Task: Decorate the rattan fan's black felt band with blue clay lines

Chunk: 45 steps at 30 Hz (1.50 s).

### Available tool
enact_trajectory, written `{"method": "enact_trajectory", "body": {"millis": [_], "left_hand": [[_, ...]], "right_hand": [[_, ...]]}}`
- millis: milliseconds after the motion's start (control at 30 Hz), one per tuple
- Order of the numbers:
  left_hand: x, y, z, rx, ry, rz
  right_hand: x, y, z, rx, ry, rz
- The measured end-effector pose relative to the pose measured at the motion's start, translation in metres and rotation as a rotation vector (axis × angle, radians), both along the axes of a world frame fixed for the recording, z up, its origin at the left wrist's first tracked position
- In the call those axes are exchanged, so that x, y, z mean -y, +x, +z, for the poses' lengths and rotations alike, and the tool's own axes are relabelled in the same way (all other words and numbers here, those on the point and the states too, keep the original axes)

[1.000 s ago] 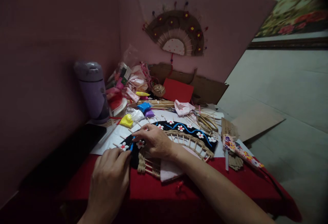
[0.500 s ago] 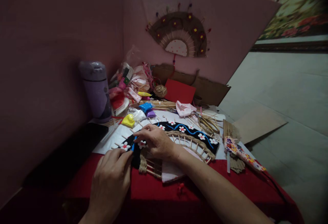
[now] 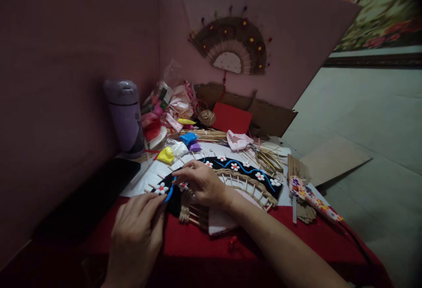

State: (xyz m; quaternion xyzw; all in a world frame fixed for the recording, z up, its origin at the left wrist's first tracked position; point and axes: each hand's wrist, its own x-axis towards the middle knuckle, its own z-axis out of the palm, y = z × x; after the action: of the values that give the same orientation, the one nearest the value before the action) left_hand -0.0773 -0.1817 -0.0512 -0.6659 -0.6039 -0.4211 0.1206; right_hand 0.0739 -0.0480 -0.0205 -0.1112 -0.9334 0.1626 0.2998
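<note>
A half-round craft fan [image 3: 198, 209] with a black cloth band, woven twine and thin sticks lies on white paper. White clay flowers [image 3: 234, 167] with red centres and wavy blue lines decorate the band. Toward its left end a blue clay strip [image 3: 170, 192] curves over the black cloth. My left hand [image 3: 138, 231] pinches the strip's lower end between thumb and fingers. At the strip's upper end, my right hand [image 3: 206, 184] reaches across the fan with its fingertips closed on the blue clay. The right palm hides part of the band and a flower.
A lilac tumbler [image 3: 125, 118] stands at the left, behind a black phone-like slab [image 3: 115, 178]. Yellow clay [image 3: 165, 155], a blue clay packet [image 3: 188, 138], scissors [image 3: 268, 160] and sticks lie behind the fan. A flowery-handled glue gun [image 3: 313, 202] rests at the right. Another fan [image 3: 231, 44] hangs behind.
My left hand has shifted slightly left and down, with the lower end of the blue strip now bending left. My right hand stays nearly in place.
</note>
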Motion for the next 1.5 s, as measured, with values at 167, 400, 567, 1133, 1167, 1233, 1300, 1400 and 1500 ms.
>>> {"method": "enact_trajectory", "body": {"millis": [167, 400, 567, 1133, 1167, 1233, 1300, 1400, 1500], "left_hand": [[0.005, -0.002, 0.005, 0.127, 0.045, -0.013], [0.017, -0.002, 0.003, 0.254, -0.042, -0.080], [0.021, -0.004, 0.006, 0.197, -0.029, -0.077], [-0.005, 0.006, 0.010, -0.316, -0.155, 0.163], [-0.005, 0.006, 0.010, -0.325, -0.157, 0.167], [-0.006, 0.007, 0.010, -0.335, -0.163, 0.175], [-0.006, 0.008, 0.011, -0.335, -0.166, 0.183], [-0.006, 0.009, 0.011, -0.330, -0.165, 0.191], [-0.006, 0.009, 0.011, -0.327, -0.167, 0.194]], "right_hand": [[0.000, 0.001, 0.000, -0.010, 0.010, 0.025], [0.002, 0.001, -0.001, 0.088, 0.021, -0.045], [0.002, 0.002, -0.001, 0.104, 0.006, -0.043], [0.006, 0.003, 0.004, 0.015, -0.016, 0.035], [0.008, 0.003, 0.005, 0.005, -0.029, 0.054], [0.011, 0.003, 0.007, -0.002, -0.039, 0.083], [0.012, 0.003, 0.008, -0.002, -0.034, 0.098], [0.012, 0.003, 0.007, 0.021, -0.020, 0.102], [0.012, 0.003, 0.006, 0.035, -0.021, 0.099]]}}
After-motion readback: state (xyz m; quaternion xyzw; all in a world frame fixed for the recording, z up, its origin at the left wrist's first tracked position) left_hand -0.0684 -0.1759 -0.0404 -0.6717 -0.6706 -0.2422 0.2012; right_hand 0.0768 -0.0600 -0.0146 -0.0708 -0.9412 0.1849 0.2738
